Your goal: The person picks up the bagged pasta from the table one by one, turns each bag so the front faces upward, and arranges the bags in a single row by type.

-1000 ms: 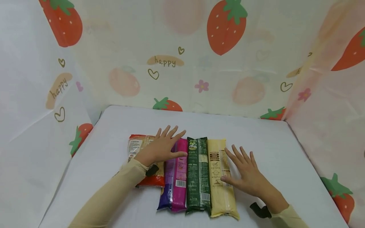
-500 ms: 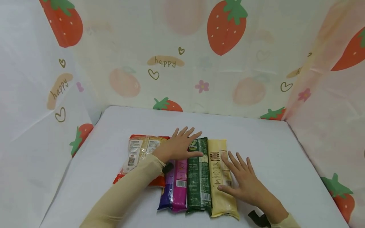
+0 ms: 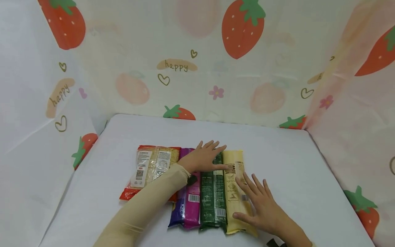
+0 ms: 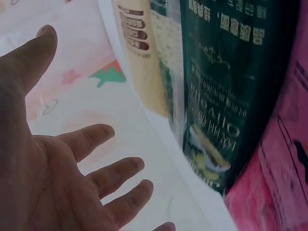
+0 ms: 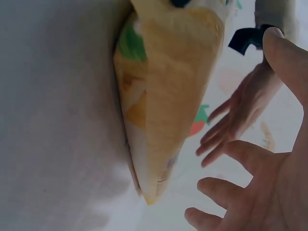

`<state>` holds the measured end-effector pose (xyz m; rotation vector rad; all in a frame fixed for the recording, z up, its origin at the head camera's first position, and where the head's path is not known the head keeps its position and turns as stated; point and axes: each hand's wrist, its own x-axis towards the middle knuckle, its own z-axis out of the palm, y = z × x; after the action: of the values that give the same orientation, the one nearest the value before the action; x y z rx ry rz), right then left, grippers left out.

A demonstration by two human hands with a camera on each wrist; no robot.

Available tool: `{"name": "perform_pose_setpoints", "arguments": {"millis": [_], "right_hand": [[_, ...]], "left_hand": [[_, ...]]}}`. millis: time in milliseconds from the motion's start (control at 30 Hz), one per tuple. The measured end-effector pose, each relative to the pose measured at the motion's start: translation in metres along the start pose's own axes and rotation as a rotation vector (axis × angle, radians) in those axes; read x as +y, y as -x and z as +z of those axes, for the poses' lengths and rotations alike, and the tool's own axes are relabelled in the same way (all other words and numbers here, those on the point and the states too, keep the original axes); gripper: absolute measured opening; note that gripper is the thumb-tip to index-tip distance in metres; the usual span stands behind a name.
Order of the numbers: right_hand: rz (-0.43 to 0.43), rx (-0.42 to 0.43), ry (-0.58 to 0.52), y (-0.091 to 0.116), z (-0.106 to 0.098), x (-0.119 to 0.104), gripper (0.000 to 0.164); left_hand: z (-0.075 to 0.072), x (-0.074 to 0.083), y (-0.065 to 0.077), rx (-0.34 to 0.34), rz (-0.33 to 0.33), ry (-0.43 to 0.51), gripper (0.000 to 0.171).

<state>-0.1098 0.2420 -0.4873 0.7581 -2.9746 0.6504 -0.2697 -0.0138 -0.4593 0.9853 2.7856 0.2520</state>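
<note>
My left hand [image 3: 203,159] hovers with fingers spread over the top of the green spaghetti pack [image 3: 213,202] and the pink-and-purple pack [image 3: 192,209]. Its thumb points across the yellow pack [image 3: 235,206]. In the left wrist view the left palm [image 4: 57,187] is bare, apart from the green pack. My right hand [image 3: 263,207], fingers spread, is over the right side of the yellow pack's lower half. The right wrist view has the right hand [image 5: 264,187] beside the yellow pack [image 5: 173,82], holding nothing. Partly behind the left sleeve lies a clear, red-ended bag [image 3: 154,164].
All the packs lie side by side on a white table [image 3: 277,154]. A strawberry-print cloth [image 3: 185,85] hangs behind and at both sides. Black straps show at both wrists.
My left hand has moved right, from the clear bag and pink pack to over the green pack. My right hand has come slightly nearer to me. The packs stay in place.
</note>
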Motion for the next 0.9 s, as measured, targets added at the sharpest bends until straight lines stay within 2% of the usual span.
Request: {"name": "perform_pose_setpoints", "arguments": {"millis": [300, 433, 567, 733, 900], "right_hand": [[-0.015, -0.034, -0.030, 0.006, 0.010, -0.005, 0.100], [-0.001, -0.069, -0.053, 0.008, 0.013, -0.006, 0.101], [0.028, -0.122, -0.091, 0.009, 0.014, -0.005, 0.106], [0.037, -0.187, -0.108, 0.010, 0.013, -0.006, 0.121], [0.000, -0.215, -0.061, 0.008, 0.010, -0.006, 0.132]], "left_hand": [[0.010, 0.005, -0.019, -0.052, 0.014, 0.044, 0.091], [0.015, 0.007, -0.027, -0.089, -0.022, 0.122, 0.090], [0.019, 0.008, -0.033, -0.077, -0.056, 0.166, 0.088], [0.021, 0.010, -0.039, -0.043, -0.081, 0.114, 0.082], [0.019, 0.015, -0.044, 0.001, -0.074, 0.022, 0.072]]}}
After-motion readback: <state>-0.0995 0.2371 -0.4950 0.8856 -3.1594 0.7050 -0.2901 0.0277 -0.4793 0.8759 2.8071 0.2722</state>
